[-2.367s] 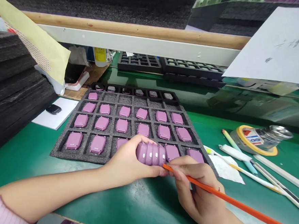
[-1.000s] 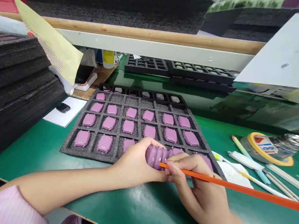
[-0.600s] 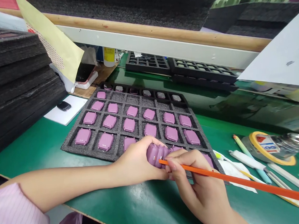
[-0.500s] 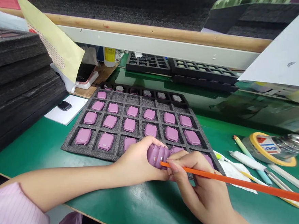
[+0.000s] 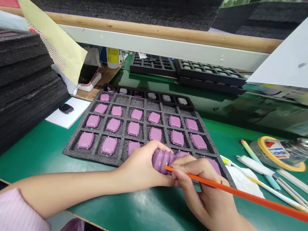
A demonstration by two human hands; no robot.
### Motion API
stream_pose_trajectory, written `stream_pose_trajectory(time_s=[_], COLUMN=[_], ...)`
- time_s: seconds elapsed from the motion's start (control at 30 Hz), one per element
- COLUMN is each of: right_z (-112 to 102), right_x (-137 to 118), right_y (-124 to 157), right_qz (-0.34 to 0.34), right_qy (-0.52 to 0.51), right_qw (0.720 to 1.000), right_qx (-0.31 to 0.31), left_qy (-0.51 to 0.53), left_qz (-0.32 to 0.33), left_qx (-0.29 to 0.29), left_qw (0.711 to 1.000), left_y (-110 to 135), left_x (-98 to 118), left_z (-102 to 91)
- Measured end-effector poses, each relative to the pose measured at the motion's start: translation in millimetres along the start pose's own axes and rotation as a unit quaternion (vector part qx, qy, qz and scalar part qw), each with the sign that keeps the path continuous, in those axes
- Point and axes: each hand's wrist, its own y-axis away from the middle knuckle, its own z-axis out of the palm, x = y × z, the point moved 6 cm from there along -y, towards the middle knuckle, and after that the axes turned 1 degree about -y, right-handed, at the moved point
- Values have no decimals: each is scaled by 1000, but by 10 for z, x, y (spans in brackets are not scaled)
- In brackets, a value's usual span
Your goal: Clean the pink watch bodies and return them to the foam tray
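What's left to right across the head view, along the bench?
Stack of black foam sheets → black watch on white paper → grey foam tray of purple watch cases → white tissue → roll of yellow tape

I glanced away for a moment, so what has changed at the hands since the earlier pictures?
The left hand has bunched and turned its stack of pink devices, and the right hand has lowered its orange stick flatter, tip at the stack's lower edge. Neither let go. The foam tray stayed as it was.

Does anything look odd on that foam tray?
Yes, the far row of the foam tray stands out. The far-row units show grey faces, while the pink units in the other rows show plain pink.
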Motion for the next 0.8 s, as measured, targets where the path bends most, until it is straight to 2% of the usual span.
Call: stream_pose_trajectory(time_s=[0.23,0.37,0.8], right_z=[-4,-25,42], right_x=[-43,-70,-75], right_y=[-11,-34,19], right_qz=[3,-12,-67], right_qy=[26,39,51], right_qw=[1000,999,996], right_qx=[-8,18,11], left_qy=[6,1,2], left_qz=[6,4,-22], left_qx=[-3,0,-9], left_qw=[1000,1000,1000], left_y=[-3,-3,-17], left_x=[-20,-21,-84], left_z=[5,2,6])
